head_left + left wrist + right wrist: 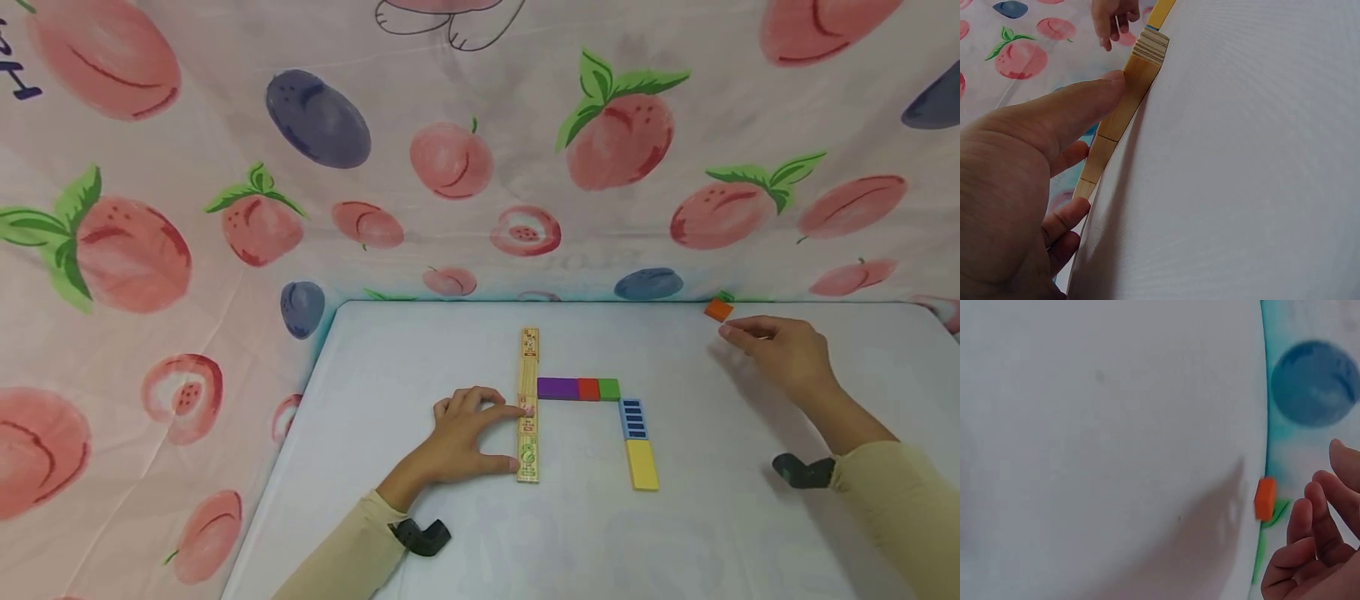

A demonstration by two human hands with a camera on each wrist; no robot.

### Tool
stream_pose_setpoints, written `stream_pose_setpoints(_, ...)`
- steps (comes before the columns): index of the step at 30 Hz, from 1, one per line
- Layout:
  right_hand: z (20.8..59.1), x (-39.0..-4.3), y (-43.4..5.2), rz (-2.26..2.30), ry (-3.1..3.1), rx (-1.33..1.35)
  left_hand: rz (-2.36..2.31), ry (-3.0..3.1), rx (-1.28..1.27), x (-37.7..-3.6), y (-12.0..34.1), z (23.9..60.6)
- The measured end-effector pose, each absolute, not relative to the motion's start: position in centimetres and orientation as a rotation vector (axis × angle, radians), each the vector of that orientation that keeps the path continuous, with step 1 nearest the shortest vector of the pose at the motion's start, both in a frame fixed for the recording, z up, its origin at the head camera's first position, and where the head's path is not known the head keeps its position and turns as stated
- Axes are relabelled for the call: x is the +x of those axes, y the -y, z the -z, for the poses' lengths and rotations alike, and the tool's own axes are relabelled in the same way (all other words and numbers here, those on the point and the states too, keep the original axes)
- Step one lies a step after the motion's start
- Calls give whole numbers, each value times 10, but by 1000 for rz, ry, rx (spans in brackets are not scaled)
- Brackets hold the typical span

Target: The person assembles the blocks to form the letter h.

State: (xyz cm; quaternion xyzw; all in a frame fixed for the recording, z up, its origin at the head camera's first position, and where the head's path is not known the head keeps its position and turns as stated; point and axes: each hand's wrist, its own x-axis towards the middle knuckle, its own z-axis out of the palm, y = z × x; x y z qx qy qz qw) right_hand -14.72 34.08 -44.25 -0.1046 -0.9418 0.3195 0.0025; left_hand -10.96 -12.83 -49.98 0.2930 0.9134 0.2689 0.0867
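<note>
A row of pale wooden picture blocks [528,392] lies end to end down the middle of the white table [420,350]. My left hand [516,437] rests beside it, with straight fingers and thumb [1085,100] pressed against the row's left side [1124,103]. Purple [557,388], red [588,389] and green [609,389] blocks run rightward from the row. A blue striped block [632,418] and a yellow block [642,464] run down from the green one. My right hand [738,333] hovers, loosely curled and holding nothing, just short of a small orange block [717,310] [1265,499] at the far edge.
A fruit-print cloth [450,167] hangs behind and to the left of the table. A green scrap [1275,512] shows beside the orange block at the table's rim. Black wrist straps [423,536] sit on both sleeves.
</note>
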Motion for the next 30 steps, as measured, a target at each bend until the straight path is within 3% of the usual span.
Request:
stream_pose_setpoints(14,461,-192,-364,-1188,2917,-669,-798,-2722,880,-110,129,500)
stream_pose_setpoints(30,471,-208,-359,-1217,2939,-919,-808,-2717,894,-110,130,499)
